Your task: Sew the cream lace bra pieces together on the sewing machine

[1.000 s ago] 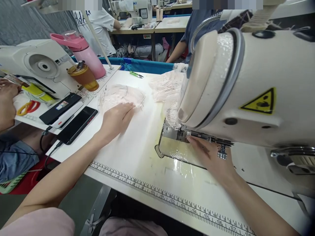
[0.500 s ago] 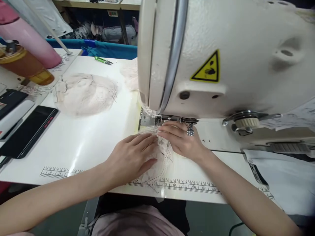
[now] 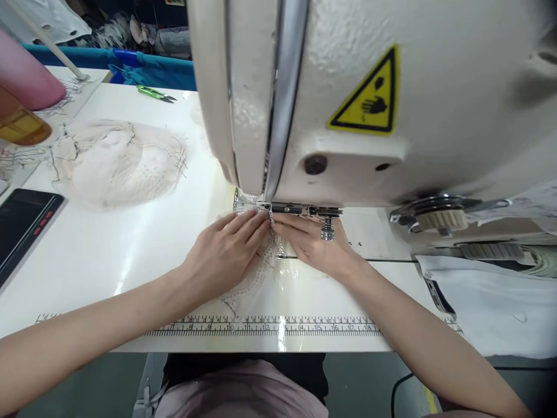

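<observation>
Here both hands, left hand [image 3: 224, 255] and right hand [image 3: 314, 247], press flat, fingers extended, pinning the lace piece [image 3: 252, 278] under the sewing machine [image 3: 348, 98] foot, steadying it.

The needle and presser foot were hidden behind the sewing machine head [image 3: 348, 98], which was itself cut off at twelve and three o'clock. The lace piece [image 3: 255, 278] was mostly covered by the left hand [image 3: 221, 255] and right hand [image 3: 315, 244]. At nine o'clock, the phone [image 3: 24, 223] and the amber cup [image 3: 20, 125] were cropped by the edge. The ruler's [image 3: 270, 326] numerals were too small to be read reliably.
</observation>
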A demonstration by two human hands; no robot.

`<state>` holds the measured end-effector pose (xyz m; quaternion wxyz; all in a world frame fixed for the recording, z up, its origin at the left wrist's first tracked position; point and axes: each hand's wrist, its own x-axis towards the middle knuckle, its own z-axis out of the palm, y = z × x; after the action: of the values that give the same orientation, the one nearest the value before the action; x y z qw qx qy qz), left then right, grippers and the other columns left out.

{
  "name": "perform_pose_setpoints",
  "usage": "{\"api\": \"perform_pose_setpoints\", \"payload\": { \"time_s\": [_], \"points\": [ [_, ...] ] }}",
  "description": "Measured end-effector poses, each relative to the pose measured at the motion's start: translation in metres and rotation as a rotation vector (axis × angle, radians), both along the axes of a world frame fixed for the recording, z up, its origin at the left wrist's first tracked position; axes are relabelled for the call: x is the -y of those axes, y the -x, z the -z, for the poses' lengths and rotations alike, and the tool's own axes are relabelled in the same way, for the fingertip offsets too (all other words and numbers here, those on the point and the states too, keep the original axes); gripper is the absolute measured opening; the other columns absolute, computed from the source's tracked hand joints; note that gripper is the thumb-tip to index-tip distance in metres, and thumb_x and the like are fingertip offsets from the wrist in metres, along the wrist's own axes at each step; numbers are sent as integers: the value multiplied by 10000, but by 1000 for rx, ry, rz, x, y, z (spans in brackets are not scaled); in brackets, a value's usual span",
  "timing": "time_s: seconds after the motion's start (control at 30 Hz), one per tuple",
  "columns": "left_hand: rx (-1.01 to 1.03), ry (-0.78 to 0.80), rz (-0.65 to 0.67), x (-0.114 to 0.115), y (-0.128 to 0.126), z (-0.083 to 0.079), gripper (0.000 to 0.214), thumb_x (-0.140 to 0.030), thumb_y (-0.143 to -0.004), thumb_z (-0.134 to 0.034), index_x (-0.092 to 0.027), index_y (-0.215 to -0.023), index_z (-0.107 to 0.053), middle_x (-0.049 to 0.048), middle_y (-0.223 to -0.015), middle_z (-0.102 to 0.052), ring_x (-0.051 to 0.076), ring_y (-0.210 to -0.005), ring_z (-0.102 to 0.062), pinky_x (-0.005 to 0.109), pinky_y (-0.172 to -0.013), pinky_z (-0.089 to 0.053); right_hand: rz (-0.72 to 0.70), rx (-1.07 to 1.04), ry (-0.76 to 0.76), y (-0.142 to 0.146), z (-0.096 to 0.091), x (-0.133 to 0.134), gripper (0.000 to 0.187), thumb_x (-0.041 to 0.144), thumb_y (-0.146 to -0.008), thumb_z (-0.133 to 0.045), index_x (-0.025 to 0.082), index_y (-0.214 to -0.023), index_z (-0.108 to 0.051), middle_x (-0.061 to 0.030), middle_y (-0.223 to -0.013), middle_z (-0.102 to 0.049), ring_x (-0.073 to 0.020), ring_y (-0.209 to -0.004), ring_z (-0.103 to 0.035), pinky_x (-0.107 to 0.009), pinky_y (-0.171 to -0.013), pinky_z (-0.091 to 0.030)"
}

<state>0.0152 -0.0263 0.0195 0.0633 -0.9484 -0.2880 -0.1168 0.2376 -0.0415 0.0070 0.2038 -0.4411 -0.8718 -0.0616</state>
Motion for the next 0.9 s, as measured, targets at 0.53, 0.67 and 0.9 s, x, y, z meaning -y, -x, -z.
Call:
{"api": "perform_pose_setpoints", "payload": {
  "time_s": [0.53,0.67,0.9],
  "points": [
    [24,-11,-3,-14,5,8,406,-199,-955,-435,-68,-1319,-558,141,-1352,-595,304,-1267,-556,467,-1038,-478,12,-137,144,11,-6,-9,307,175,-973,-425,244,-1014,-722,-4,-1042,-743,-147,-903,-671,-295,-792,-507],
    [29,-19,-2,-14,5,10,400,-206,-962,-427,-85,-1320,-559,133,-1355,-593,307,-1271,-553,474,-1033,-482,-19,-74,55,8,-4,-5,303,145,-942,-474,262,-1111,-696,-22,-1129,-722,-180,-1024,-652,-332,-885,-505],
    [40,4,-19,-14,6,12,410,-203,-968,-406,-97,-1337,-548,129,-1360,-591,293,-1279,-548,482,-1051,-471,-29,-63,53,4,7,-7,309,164,-921,-547,282,-1178,-671,-37,-1184,-703,-208,-1072,-651,-379,-948,-502]
  ]
}}
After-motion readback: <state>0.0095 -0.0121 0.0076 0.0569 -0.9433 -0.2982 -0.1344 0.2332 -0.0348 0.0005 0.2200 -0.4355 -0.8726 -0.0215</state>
